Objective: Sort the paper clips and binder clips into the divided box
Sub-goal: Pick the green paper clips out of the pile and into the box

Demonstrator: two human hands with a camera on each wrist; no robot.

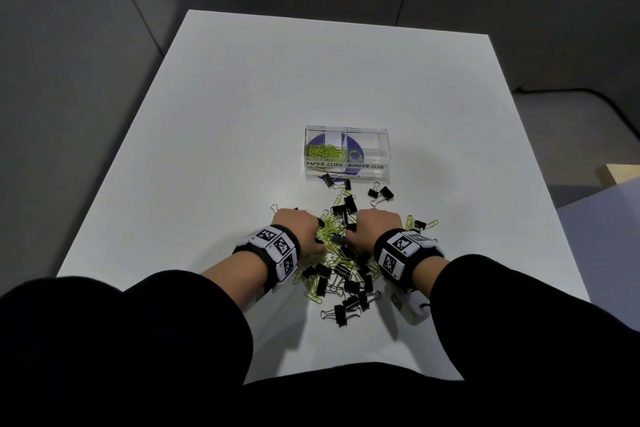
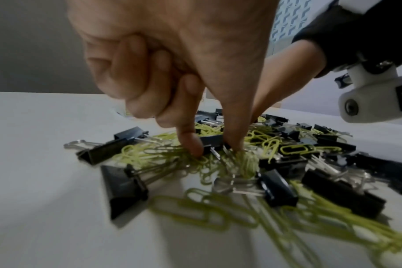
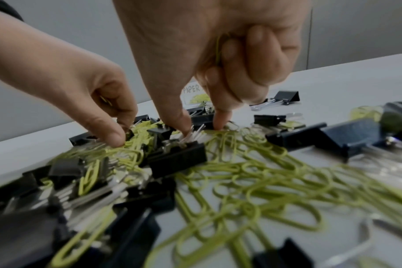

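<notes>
A mixed pile of green paper clips (image 1: 337,253) and black binder clips (image 1: 349,305) lies on the white table, near the front. Both hands are down in it. My left hand (image 2: 212,148) digs thumb and index fingertip into the green paper clips (image 2: 163,154) on either side of a black binder clip (image 2: 212,140); its other fingers are curled with a bit of green inside. My right hand (image 3: 202,127) pinches into the pile too, and its curled fingers hold green paper clips (image 3: 218,47). The clear divided box (image 1: 381,135) stands behind; its PAPER CLIPS side (image 1: 323,151) holds green clips.
Stray binder clips (image 1: 381,192) lie between the pile and the box, with more at the box's front wall (image 1: 334,180). A purple disc (image 1: 358,149) shows through the box. The table's front edge is close to my arms, and grey walls surround the table.
</notes>
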